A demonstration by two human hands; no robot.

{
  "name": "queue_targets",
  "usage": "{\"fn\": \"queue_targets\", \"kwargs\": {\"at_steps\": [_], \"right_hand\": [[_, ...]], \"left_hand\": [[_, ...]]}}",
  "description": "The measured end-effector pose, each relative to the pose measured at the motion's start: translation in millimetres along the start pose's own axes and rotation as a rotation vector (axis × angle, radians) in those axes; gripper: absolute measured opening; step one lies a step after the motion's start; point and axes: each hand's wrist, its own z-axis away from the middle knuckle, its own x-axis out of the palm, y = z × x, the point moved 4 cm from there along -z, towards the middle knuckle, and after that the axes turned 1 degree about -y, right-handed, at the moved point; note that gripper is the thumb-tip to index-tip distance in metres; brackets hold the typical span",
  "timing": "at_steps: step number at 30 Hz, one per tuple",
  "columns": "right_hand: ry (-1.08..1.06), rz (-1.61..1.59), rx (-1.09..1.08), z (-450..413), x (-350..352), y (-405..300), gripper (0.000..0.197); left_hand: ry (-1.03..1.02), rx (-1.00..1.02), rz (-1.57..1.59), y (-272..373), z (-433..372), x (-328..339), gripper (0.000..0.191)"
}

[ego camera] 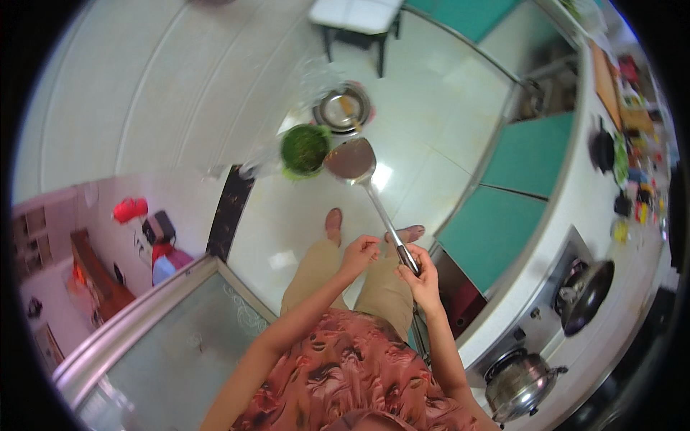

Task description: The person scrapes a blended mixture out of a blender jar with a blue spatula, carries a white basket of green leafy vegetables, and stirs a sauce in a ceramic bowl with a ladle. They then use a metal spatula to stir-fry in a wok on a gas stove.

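Observation:
My right hand [423, 275] grips the dark-tipped handle of a long metal wok spatula [385, 210]. Its broad blade points away from me, above the floor and beside a green basin [305, 150] filled with leafy greens. To the left of the handle, my left hand [362, 255] hovers over my lap with its fingers curled in; I see nothing in it. Beyond the blade, a round steel basin [322, 114] sits on the floor with a yellowish wooden-looking object [346, 105] in it.
On the right, a white counter [544, 237] carries a gas stove with a dark wok [588, 299] and a steel pot [522, 385]. Teal cabinets [485, 231] stand below. A frosted glass door [178, 339] is at left. A white-topped stool [356, 15] stands farther off.

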Motion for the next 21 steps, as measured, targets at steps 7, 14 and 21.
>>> {"fn": "queue_targets", "kwargs": {"at_steps": [7, 14, 21], "right_hand": [[0.125, 0.803, -0.396, -113.0, 129.6, 57.8, 0.047], [-0.126, 1.151, 0.017, -300.0, 211.8, 201.9, 0.055], [-0.175, 1.079, 0.031, -289.2, 236.3, 208.7, 0.054]], "left_hand": [[0.348, -0.126, 0.254, -64.9, 29.1, -135.9, 0.019], [0.503, -0.276, 0.435, -119.9, 30.5, -181.1, 0.022], [0.514, -0.237, 0.479, -104.2, 31.0, -187.5, 0.022]]}}
